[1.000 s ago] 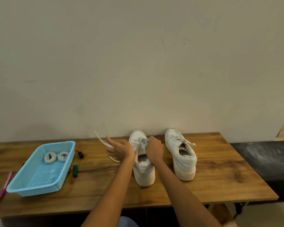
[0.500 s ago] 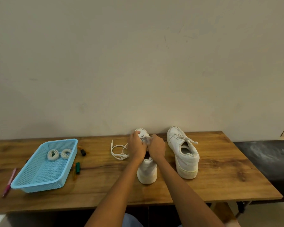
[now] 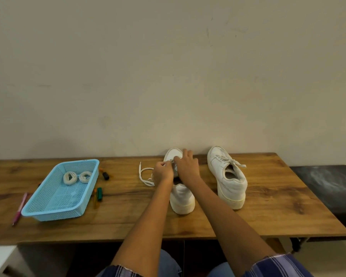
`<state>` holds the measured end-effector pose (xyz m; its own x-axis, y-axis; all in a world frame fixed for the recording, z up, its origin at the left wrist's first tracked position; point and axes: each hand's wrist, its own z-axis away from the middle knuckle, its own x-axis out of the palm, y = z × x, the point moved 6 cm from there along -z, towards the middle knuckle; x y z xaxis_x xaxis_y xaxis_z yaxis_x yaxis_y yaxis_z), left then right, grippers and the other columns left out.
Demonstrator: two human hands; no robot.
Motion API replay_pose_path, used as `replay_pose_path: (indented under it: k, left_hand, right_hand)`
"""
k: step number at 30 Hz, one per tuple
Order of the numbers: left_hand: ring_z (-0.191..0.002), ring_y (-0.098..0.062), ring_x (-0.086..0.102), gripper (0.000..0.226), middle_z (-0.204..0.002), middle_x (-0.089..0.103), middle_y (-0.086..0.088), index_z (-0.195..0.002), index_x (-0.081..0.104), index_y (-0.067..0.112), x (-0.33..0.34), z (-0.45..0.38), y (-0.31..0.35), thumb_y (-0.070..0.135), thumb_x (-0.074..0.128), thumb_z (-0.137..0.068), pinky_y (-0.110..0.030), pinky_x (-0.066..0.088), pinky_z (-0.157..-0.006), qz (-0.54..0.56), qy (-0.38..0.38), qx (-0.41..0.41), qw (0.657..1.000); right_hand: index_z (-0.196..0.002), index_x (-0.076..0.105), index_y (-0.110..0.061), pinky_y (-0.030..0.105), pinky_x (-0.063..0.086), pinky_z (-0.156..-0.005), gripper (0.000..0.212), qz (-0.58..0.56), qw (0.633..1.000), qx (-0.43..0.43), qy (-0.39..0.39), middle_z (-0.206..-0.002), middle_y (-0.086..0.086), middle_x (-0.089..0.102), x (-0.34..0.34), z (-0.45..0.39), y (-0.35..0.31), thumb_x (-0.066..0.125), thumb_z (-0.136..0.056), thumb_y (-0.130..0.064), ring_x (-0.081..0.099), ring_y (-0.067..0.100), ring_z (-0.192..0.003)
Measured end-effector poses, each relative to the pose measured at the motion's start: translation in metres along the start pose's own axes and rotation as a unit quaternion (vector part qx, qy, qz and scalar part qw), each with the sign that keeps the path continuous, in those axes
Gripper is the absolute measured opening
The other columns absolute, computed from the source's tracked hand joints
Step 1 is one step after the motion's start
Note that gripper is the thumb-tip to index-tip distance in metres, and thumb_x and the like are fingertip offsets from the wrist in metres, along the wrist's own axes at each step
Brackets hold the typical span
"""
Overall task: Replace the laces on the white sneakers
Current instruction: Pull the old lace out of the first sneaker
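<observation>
A wooden counter (image 3: 268, 206) stands against a plain wall, seen from above by the person working at it. Two white sneakers sit toward the back edge, toes to the wall. The left sneaker (image 3: 181, 196), near the middle of the counter, is being unlaced: its old lace (image 3: 144, 174) trails loose onto the counter just to its left, one end curling toward the back edge, though part of it seems to remain threaded near the toe. The right sneaker (image 3: 228, 176), just beside it and closer to the right edge, is fully laced and untouched. Two coiled new laces (image 3: 77, 176) wait in a light blue basket (image 3: 48, 208) near the left edge, so the job looks to be in its early stage: one old lace partly out, the other not begun, no new lace fitted. The left hand (image 3: 162, 173) is curled over the left sneaker's lace area, fingers pinching the lace near the lower eyelets. The right hand (image 3: 186, 166) reaches across the same shoe, fingers bent over the toe end and steadying it; whether it also grips the lace cannot be told. Both forearms stretch forward from the near edge. A few small markers (image 3: 99, 193) and a pink pen (image 3: 20, 206) lie around the basket.
</observation>
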<state>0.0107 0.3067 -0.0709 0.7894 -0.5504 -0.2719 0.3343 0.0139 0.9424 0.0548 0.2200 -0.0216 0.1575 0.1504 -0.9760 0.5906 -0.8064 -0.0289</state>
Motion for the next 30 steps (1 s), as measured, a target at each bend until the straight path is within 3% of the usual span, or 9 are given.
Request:
replay_pose_path:
  k: [4,8,13,17,20,23,25,27,30]
  left_hand:
    - [-0.090,-0.027,0.063,0.021,-0.096,0.068,-0.005,-0.096,0.065,0.011,-0.002,0.003,0.002,0.022,0.050,-0.086,-0.032,0.048,-0.071,0.030,-0.003,-0.003,1.000]
    - [-0.093,-0.025,0.061,0.017,-0.099,0.065,-0.002,-0.099,0.063,0.019,-0.005,0.007,0.002,0.025,0.052,-0.087,-0.036,0.052,-0.079,0.026,0.008,0.008,1.000]
    - [-0.086,-0.021,0.062,0.021,-0.092,0.068,0.000,-0.093,0.069,0.020,-0.003,0.006,0.002,0.025,0.049,-0.090,-0.032,0.050,-0.073,0.016,0.006,0.028,0.999]
    - [-0.082,-0.020,0.062,0.021,-0.089,0.069,0.000,-0.091,0.070,0.018,-0.004,0.006,0.001,0.022,0.049,-0.089,-0.030,0.050,-0.068,0.022,0.005,0.028,0.999]
    - [-0.085,-0.023,0.061,0.020,-0.090,0.068,-0.002,-0.088,0.070,0.018,-0.004,0.006,0.002,0.022,0.050,-0.087,-0.029,0.046,-0.067,0.022,0.007,0.031,0.999]
    - [-0.085,-0.024,0.061,0.019,-0.089,0.067,-0.002,-0.088,0.069,0.018,-0.005,0.009,0.003,0.022,0.050,-0.087,-0.029,0.045,-0.065,0.020,0.004,0.030,0.999]
    - [-0.086,-0.024,0.061,0.018,-0.090,0.067,-0.001,-0.088,0.068,0.019,-0.005,0.010,0.004,0.023,0.050,-0.088,-0.031,0.049,-0.070,0.018,0.006,0.032,0.999]
    - [-0.087,-0.023,0.061,0.017,-0.090,0.067,0.000,-0.086,0.067,0.022,-0.005,0.011,0.004,0.023,0.050,-0.088,-0.034,0.052,-0.075,0.014,0.006,0.034,0.999]
    - [-0.084,-0.022,0.063,0.017,-0.089,0.069,0.001,-0.084,0.066,0.024,-0.005,0.010,0.004,0.025,0.050,-0.090,-0.039,0.055,-0.079,0.015,0.005,0.036,0.999]
  right_hand:
    - [-0.123,0.048,-0.013,0.031,0.044,-0.088,0.027,-0.062,0.998,0.022,0.003,-0.130,0.014,0.038,0.002,0.000,0.004,0.043,-0.096,-0.012,0.037,0.027,-0.120]
    - [-0.115,0.047,-0.015,0.029,0.040,-0.082,0.023,-0.110,0.987,0.101,0.059,-0.125,0.013,0.039,-0.004,0.006,0.016,0.044,-0.093,-0.011,0.039,0.027,-0.113]
    - [-0.130,0.044,-0.021,0.045,0.034,-0.101,0.035,-0.092,0.995,0.031,0.016,-0.150,0.016,0.018,-0.004,0.003,0.005,0.042,-0.096,-0.021,0.015,0.034,-0.139]
    - [-0.122,0.054,-0.015,0.039,0.036,-0.097,0.031,-0.061,0.998,0.004,0.003,-0.135,0.014,0.037,0.003,-0.001,0.001,0.035,-0.101,-0.028,0.031,0.029,-0.128]
    - [-0.111,0.055,-0.012,0.032,0.039,-0.087,0.022,-0.086,0.989,0.073,0.091,-0.122,0.010,0.045,-0.007,0.003,0.013,0.038,-0.100,-0.019,0.042,0.024,-0.112]
    - [-0.108,0.054,-0.011,0.035,0.041,-0.083,0.019,-0.102,0.970,0.133,0.173,-0.123,0.012,0.048,-0.017,0.010,0.022,0.040,-0.098,-0.019,0.045,0.027,-0.110]
    - [-0.122,0.048,-0.014,0.039,0.041,-0.088,0.027,-0.097,0.976,0.125,0.153,-0.137,0.016,0.038,-0.014,0.008,0.021,0.044,-0.097,-0.024,0.038,0.031,-0.122]
    - [-0.134,0.040,-0.020,0.044,0.037,-0.097,0.038,-0.063,0.991,0.091,0.075,-0.149,0.018,0.021,-0.004,0.002,0.014,0.043,-0.097,-0.029,0.022,0.035,-0.136]
    - [-0.125,0.051,-0.018,0.047,0.033,-0.103,0.030,-0.005,1.000,0.015,0.000,-0.150,0.017,0.020,0.007,-0.004,0.002,0.042,-0.099,-0.030,0.012,0.037,-0.141]
